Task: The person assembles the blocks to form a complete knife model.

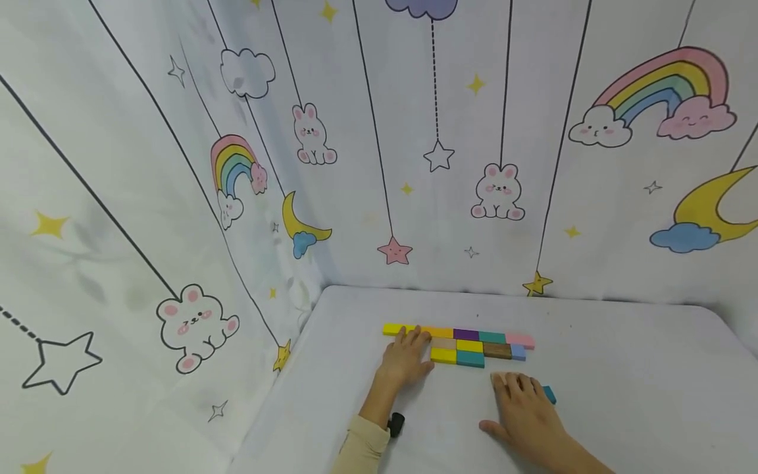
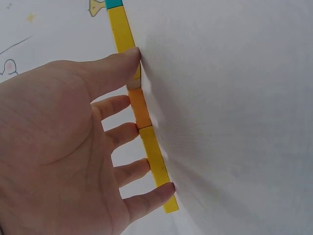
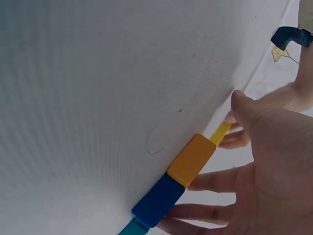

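Observation:
Flat coloured blocks lie in three touching rows on the white table. Yellow, orange, purple (image 1: pixel 466 334), teal and pink (image 1: pixel 520 341) blocks form the back row; a brown block (image 1: pixel 497 351) is in the middle row, and yellow and teal (image 1: pixel 470 359) ones make the front row. My left hand (image 1: pixel 405 359) touches the rows' left end, its fingers along the yellow block (image 2: pixel 155 154) and orange block (image 2: pixel 140 107), thumb at the front row. Nearer me, my right hand (image 1: pixel 530 415) rests with fingers behind an orange block (image 3: pixel 191 160) and a blue block (image 3: pixel 159 199), a teal block (image 1: pixel 549 394) beyond them.
The white tabletop (image 1: pixel 639 395) spreads around the blocks. White cloth walls (image 1: pixel 367 131) printed with rabbits, stars and rainbows stand behind and to the left. A black band (image 1: pixel 397 424) is at my left wrist, by a beige sleeve (image 1: pixel 362 447).

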Motion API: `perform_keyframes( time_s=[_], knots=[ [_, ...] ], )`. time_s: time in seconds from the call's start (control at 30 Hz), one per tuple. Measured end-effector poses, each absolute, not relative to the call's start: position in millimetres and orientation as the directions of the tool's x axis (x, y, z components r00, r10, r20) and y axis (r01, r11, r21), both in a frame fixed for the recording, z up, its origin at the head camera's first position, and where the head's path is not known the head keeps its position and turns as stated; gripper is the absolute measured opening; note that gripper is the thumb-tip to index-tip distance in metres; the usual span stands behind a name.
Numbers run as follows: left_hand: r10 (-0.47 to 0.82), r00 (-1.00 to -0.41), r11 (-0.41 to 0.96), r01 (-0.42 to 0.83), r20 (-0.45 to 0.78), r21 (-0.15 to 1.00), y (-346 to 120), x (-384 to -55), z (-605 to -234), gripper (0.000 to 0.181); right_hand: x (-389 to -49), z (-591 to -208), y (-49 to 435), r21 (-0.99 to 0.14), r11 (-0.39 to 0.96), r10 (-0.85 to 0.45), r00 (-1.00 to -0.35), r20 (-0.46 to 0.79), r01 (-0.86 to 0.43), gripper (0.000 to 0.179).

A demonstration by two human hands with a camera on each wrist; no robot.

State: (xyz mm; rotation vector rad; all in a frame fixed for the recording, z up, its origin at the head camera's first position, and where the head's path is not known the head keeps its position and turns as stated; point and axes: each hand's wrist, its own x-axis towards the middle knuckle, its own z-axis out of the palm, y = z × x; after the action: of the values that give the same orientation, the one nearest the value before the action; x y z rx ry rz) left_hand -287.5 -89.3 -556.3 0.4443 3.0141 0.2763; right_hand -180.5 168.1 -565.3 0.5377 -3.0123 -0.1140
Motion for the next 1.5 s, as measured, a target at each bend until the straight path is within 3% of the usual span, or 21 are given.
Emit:
perform_keyframes(
  time_s=[1.5],
  knots=[
    [0.304, -0.952, 0.938, 0.29, -0.048, 0.189, -89, -288, -558, 0.063, -207, -565, 154, 0.022, 0.943, -0.331, -0.93, 0.158, -0.332, 0.101]
  ],
)
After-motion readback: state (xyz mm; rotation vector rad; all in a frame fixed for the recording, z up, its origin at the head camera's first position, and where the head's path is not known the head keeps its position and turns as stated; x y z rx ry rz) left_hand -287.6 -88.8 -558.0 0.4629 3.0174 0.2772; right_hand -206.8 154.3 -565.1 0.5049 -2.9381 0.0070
